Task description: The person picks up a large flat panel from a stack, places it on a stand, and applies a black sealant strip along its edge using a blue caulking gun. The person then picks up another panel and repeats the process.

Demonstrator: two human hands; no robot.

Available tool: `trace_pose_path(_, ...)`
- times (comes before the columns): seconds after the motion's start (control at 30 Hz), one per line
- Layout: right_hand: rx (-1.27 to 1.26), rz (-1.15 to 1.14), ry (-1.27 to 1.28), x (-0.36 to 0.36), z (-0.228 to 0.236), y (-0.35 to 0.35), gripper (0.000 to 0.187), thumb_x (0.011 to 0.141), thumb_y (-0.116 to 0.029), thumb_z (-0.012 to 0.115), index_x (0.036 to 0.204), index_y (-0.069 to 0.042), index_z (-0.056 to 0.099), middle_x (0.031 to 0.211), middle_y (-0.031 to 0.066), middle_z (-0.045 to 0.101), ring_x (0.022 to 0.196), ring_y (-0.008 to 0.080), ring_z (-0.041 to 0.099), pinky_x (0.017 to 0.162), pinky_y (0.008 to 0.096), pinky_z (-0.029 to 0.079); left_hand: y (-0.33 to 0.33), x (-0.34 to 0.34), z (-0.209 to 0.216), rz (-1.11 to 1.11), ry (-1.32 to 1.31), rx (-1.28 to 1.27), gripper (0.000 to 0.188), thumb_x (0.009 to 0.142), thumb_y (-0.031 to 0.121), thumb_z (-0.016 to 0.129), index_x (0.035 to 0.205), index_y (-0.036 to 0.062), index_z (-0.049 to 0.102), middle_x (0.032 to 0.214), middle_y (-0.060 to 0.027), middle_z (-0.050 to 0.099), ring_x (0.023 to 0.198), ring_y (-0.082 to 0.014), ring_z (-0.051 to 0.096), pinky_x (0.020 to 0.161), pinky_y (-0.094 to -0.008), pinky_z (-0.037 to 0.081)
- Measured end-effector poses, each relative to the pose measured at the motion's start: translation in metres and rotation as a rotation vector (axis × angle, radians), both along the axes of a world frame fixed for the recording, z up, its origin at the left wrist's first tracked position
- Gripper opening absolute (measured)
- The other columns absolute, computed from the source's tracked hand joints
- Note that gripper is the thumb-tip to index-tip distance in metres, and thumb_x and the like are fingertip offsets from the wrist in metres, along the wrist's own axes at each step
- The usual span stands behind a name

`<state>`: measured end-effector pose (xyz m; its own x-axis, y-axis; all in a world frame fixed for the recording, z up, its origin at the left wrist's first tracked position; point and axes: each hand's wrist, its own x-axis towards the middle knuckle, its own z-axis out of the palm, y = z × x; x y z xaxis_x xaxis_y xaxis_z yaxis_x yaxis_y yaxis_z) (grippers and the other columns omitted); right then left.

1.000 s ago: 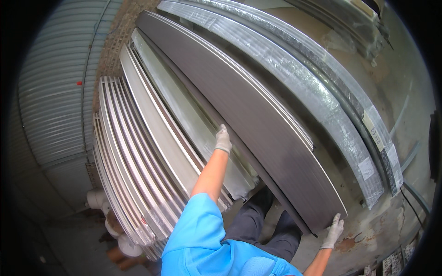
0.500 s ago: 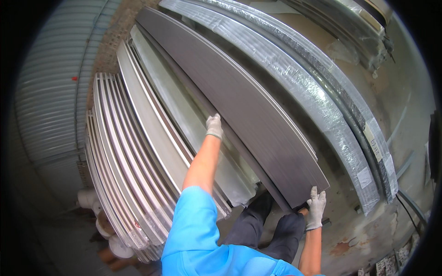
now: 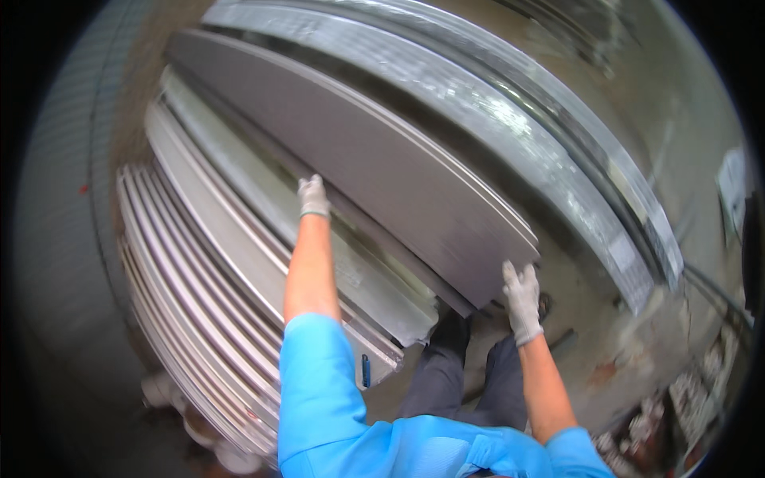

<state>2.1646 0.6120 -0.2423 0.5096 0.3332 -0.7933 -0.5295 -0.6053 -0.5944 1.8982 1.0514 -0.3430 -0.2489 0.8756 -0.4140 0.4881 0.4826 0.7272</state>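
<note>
A long dark grey panel [image 3: 382,175] lies on top of a stack, running from far left to near right. My left hand [image 3: 313,197], in a light knit glove, reaches over to the panel's left edge, its fingers closed at that edge; the fingertips are partly hidden. At the panel's near end, by the right corner, my gloved right hand [image 3: 522,303] has its fingers spread and stretched against the end edge. Just below the panel's left side shows the edge of another dark board [image 3: 398,253].
Left of the panel lie a pale film-covered panel [image 3: 374,291] and a row of light metal profiles [image 3: 199,295]. Film-wrapped long profiles [image 3: 478,111] stretch along the right. A blue-handled cutter [image 3: 366,371] rests near my left upper arm. Rubble [image 3: 693,398] lies at lower right.
The view has shifted, so the stacks sit further left and higher. My right hand's fingers are spread wider at the panel's end. My left hand stays at the panel's left edge.
</note>
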Motion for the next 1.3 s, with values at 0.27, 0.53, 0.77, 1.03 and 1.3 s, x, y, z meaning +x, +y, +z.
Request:
trace_pose_path(0.27, -0.069, 0.245, -0.089, 0.029, 0.031, -0.047, 0.076, 0.096, -0.052, 0.060, 0.149, -0.001, 0.046, 0.147, 0.0229, 0.055, 0.140, 0.0363, 0.049, 0.116, 0.0416, 0.037, -0.077, 0.015, 0.096, -0.521, 0.200, 0.035, 0.076, 0.100, 0.039, 0.066, 0.152, -0.0073, 0.037, 0.157, -0.0232, 0.042, 0.136, -0.0331, 0.050, 0.115, -0.0422, 0.039)
trace_pose_path(0.53, -0.230, 0.112, -0.142, 0.059, 0.103, -0.250, 0.062, 0.095, -0.048, 0.063, 0.138, -0.004, 0.060, 0.138, 0.0173, 0.063, 0.131, 0.0308, 0.058, 0.111, 0.0398, 0.043, -0.269, 0.088, 0.143, -0.778, -0.034, -0.111, 0.053, 0.100, 0.026, 0.068, 0.141, -0.0051, 0.054, 0.136, -0.0135, 0.062, 0.121, -0.0215, 0.059, 0.107, -0.0339, 0.045)
trace_pose_path(0.77, -0.255, -0.169, -0.270, 0.035, 0.187, -0.456, 0.059, 0.095, -0.047, 0.064, 0.135, -0.003, 0.062, 0.132, 0.0181, 0.067, 0.126, 0.0311, 0.062, 0.108, 0.0404, 0.046, -0.539, 0.275, 0.227, -1.301, -0.373, -0.450, 0.037, 0.100, 0.018, 0.066, 0.128, -0.0047, 0.065, 0.116, -0.0066, 0.069, 0.103, -0.0137, 0.063, 0.093, -0.0281, 0.050)
trace_pose_path(1.03, -0.203, -0.792, -0.433, -0.041, 0.231, -0.610, 0.049, 0.096, -0.031, 0.067, 0.131, 0.004, 0.062, 0.136, 0.0200, 0.064, 0.130, 0.0296, 0.060, 0.108, 0.0369, 0.046, -0.801, 0.532, 0.334, -1.984, -0.679, -0.285, 0.042, 0.099, 0.018, 0.068, 0.131, -0.0077, 0.062, 0.121, -0.0154, 0.071, 0.112, -0.0211, 0.065, 0.096, -0.0316, 0.051)
trace_pose_path(1.3, 0.004, -1.449, -0.432, -0.073, 0.183, -0.588, 0.046, 0.099, -0.025, 0.068, 0.131, 0.007, 0.057, 0.138, 0.0182, 0.062, 0.134, 0.0244, 0.055, 0.112, 0.0361, 0.043, -0.923, 0.804, 0.344, -1.782, -0.675, -0.429, 0.076, 0.086, 0.025, 0.083, 0.145, -0.0018, 0.045, 0.131, -0.0145, 0.061, 0.111, -0.0288, 0.063, 0.090, -0.0424, 0.053)
